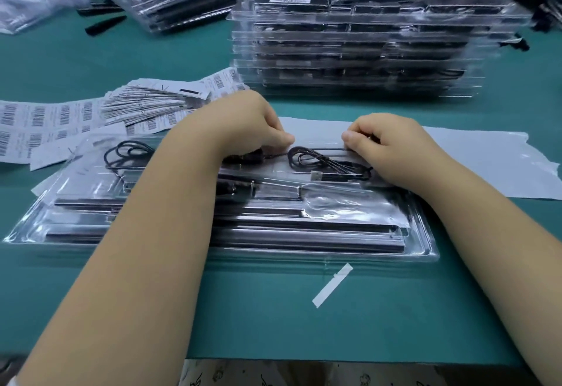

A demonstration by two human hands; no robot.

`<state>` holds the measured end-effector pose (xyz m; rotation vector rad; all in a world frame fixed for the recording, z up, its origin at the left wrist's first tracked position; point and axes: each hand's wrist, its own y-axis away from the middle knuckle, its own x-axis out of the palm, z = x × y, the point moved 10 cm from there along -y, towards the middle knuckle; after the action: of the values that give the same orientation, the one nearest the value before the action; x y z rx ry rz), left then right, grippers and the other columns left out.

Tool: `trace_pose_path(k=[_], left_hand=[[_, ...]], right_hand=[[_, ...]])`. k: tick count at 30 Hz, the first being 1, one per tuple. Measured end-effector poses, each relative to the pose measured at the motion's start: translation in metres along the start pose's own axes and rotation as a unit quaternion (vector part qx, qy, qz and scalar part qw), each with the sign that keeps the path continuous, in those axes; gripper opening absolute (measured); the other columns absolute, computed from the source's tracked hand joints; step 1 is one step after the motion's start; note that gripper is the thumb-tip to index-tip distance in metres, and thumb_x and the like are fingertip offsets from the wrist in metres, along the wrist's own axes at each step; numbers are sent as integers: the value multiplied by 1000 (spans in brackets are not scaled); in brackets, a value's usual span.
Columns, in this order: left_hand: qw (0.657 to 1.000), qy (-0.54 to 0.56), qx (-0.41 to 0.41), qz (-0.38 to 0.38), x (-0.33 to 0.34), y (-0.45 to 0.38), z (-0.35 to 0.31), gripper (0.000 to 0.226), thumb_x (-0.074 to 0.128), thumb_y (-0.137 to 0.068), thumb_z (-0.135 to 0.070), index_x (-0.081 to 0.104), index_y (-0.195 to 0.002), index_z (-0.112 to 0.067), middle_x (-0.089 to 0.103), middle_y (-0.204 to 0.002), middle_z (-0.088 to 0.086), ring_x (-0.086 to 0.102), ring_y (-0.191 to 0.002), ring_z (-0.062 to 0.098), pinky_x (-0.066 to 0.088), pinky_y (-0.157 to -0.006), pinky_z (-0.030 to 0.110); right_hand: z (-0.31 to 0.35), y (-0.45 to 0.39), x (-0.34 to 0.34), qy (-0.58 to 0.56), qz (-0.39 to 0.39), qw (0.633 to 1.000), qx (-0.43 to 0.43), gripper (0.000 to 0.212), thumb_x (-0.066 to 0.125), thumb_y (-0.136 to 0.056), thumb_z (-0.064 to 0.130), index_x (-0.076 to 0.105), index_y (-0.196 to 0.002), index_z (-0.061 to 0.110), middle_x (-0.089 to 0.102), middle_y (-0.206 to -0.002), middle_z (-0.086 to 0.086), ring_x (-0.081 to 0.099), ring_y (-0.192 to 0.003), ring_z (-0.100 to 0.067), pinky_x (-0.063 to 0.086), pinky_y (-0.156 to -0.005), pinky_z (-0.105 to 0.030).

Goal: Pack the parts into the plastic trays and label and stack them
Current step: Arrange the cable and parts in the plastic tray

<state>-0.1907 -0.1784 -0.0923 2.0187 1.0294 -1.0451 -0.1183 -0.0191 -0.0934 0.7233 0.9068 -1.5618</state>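
Head view: two bare hands at the far edge of a clear plastic tray [419,242] on the green table [273,309].
Left hand [252,124] and right hand [386,139] both have curled fingers pinching that edge, beside a coiled black cable [322,163] lying in the tray. Tall stack of filled clear trays [359,44] stands behind; barcode label sheets [60,118] lie at left.

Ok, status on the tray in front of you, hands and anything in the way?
Both hands, left and right, curled at far edge of near tray; what they pinch unclear. Coiled cable seated in tray. Packed stack behind. Barcode labels left. Nothing blocking.
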Motion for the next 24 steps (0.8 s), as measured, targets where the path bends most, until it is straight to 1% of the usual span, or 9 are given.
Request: trace_pose_path(k=[1,4,8,10,13,15,20,22,24], left_hand=[[1000,-1,0,-2,1,-1,-1,21,68,-82,-43,75,-73,-25,71,-76,-7,63,-77,8,41,-59,17],[1000,0,-5,-6,2,-2,-2,20,69,-82,-39,75,-71,-24,71,-74,-4,64,-73,12,39,-54,18],[1000,-3,-15,-8,1,-1,-2,21,67,-84,-37,76,-78,-19,72,-77,1,62,-71,16,44,-61,18],[1000,-23,-13,-6,3,0,-6,24,65,-87,-35,76,-84,-14,72,-82,6,60,-70,19,44,-62,21],[997,-78,-12,-5,4,-1,-13,29,61,-90,-36,72,-97,-11,70,-96,8,62,-89,25,46,-72,30],[995,-102,-8,-10,-3,-3,-14,27,59,-91,-32,71,-102,-10,68,-103,8,60,-91,24,47,-78,32],[970,-165,-85,-157,-71,-16,39,27,50,-89,-8,66,-110,-11,65,-113,11,58,-100,33,48,-85,38],[954,-207,-133,-169,-84,-16,66,30,55,-87,-9,61,-116,-11,61,-117,13,53,-101,35,43,-81,38],[954,-219,-129,-160,-84,-21,77,34,57,-87,-11,59,-121,-16,59,-121,13,50,-106,35,42,-82,39]], right_hand=[[-1,0,0,2,-1,1000,2,24,50,-95,28,63,-78,17,58,-71,13,51,-69,0,34,-59,-10],[1,0,3,16,12,1000,-13,27,51,-92,35,63,-81,13,60,-76,3,54,-73,-11,40,-66,-26],[5,0,7,24,36,999,-20,34,56,-82,55,60,-78,21,54,-73,6,49,-68,-5,39,-62,-29],[5,0,6,7,31,999,-15,32,58,-80,55,60,-78,23,53,-73,6,48,-67,-4,40,-64,-30],[7,2,5,-36,27,999,-18,21,62,-80,50,63,-82,28,50,-74,3,47,-67,-6,44,-68,-33],[8,2,5,-50,30,998,-23,17,64,-80,46,65,-85,30,48,-75,1,47,-67,-8,46,-72,-36],[7,1,5,-61,34,997,-22,14,65,-79,47,67,-85,34,46,-75,2,46,-66,-5,41,-69,-30],[6,1,6,-64,33,997,-21,13,65,-79,47,67,-83,35,46,-75,2,46,-65,-5,41,-69,-30],[4,1,6,-66,34,997,-18,12,65,-78,48,66,-81,37,48,-76,0,48,-65,-7,42,-70,-31]])
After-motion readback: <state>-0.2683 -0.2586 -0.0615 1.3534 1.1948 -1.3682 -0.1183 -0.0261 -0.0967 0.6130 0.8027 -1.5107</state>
